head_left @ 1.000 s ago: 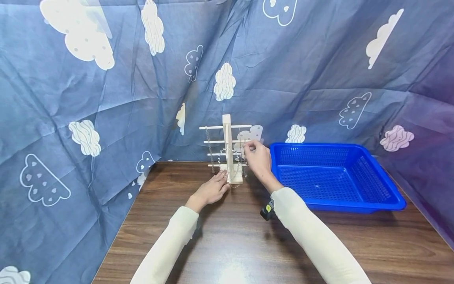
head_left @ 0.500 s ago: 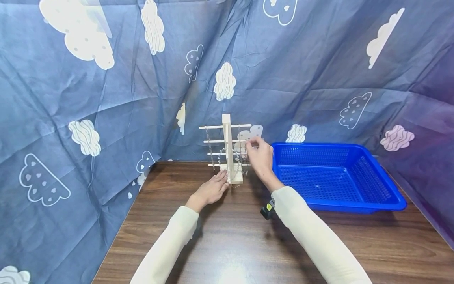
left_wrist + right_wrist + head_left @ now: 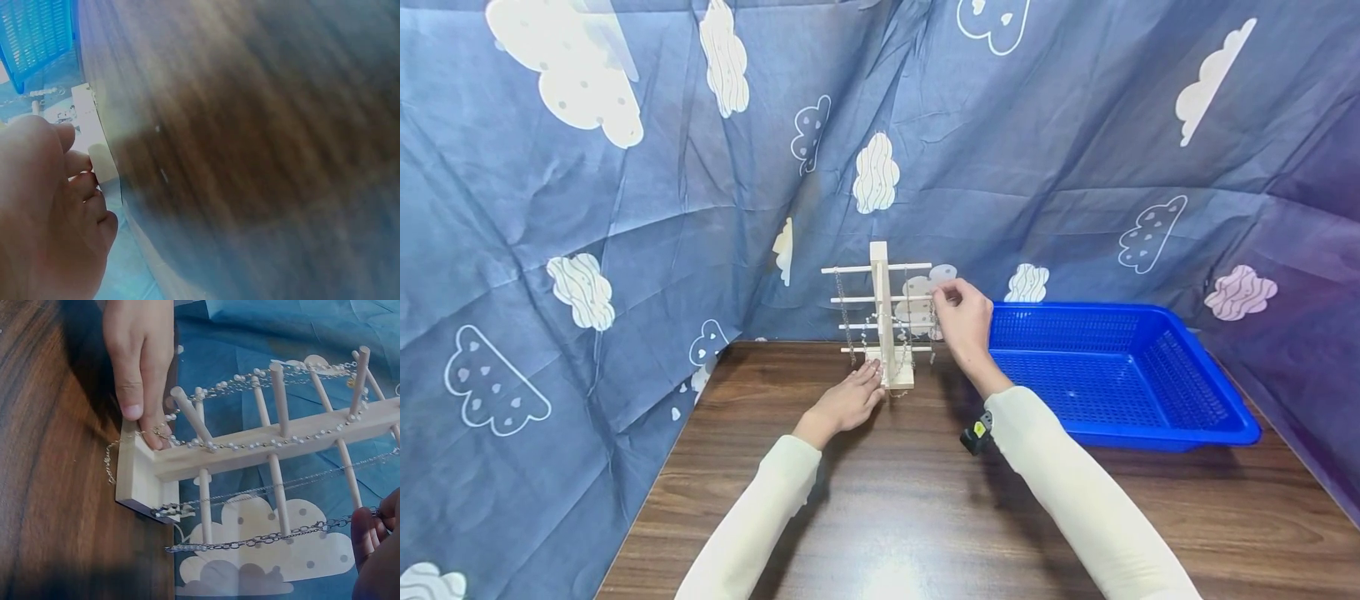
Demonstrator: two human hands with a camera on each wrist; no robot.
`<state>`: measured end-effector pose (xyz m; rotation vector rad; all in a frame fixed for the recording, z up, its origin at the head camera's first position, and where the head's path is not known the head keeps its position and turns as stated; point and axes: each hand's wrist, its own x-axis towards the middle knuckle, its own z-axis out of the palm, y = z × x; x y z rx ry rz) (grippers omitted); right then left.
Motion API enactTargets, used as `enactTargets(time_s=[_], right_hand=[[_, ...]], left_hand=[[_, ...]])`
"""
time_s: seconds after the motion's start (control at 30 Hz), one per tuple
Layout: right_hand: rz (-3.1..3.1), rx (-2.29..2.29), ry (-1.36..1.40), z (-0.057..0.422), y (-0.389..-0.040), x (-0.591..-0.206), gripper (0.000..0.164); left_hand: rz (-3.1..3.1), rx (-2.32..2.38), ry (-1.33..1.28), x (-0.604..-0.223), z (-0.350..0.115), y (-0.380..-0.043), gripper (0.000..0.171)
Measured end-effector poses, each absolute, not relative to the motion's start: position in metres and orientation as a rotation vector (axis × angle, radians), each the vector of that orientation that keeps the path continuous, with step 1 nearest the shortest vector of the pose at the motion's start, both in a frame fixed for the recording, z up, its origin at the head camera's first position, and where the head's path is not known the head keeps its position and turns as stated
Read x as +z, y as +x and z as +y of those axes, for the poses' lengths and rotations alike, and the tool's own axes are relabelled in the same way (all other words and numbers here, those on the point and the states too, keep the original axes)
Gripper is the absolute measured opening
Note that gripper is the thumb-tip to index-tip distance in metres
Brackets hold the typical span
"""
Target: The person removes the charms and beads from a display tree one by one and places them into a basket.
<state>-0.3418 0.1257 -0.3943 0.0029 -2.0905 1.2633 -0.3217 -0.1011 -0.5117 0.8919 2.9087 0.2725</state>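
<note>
A pale wooden jewelry stand (image 3: 880, 287) with crossbars stands upright at the table's back edge, hung with several chains. My left hand (image 3: 850, 398) rests its fingers on the stand's base (image 3: 139, 472), at the left side. My right hand (image 3: 966, 321) pinches the upper end of a chain necklace (image 3: 281, 536) by the right tip of the second bar from the top. The necklace hangs down beside the bar ends, with small clear beads at its low end. A white-beaded necklace (image 3: 256, 445) loops over the front pegs, and a thin chain (image 3: 839, 300) hangs at the left.
A blue plastic basket (image 3: 1075, 308) sits on the table to the right, close to my right forearm. The brown wooden table (image 3: 880, 492) reaches toward me. A blue cloth (image 3: 647, 250) with cloud prints hangs right behind the stand.
My right hand has moved right and slightly up, drawing the chain necklace outward along the second bar to its tip. The left hand stays on the base.
</note>
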Motion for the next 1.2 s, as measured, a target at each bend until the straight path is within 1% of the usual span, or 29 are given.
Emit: enactTargets(time_s=[0.5, 0.73, 1.2], right_hand=[[-2.069, 1.253, 0.018, 0.142, -0.344, -0.382, 0.011], [-2.080, 1.277, 0.014, 0.149, -0.342, -0.374, 0.014], [-2.113, 1.245, 0.081, 0.162, -0.340, -0.357, 0.014]], left_hand=[[2.896, 0.290, 0.876, -0.508, -0.101, -0.321, 0.058], [2.901, 0.307, 0.878, -0.509, -0.100, -0.322, 0.057], [2.895, 0.309, 0.883, -0.507, -0.101, -0.322, 0.056]])
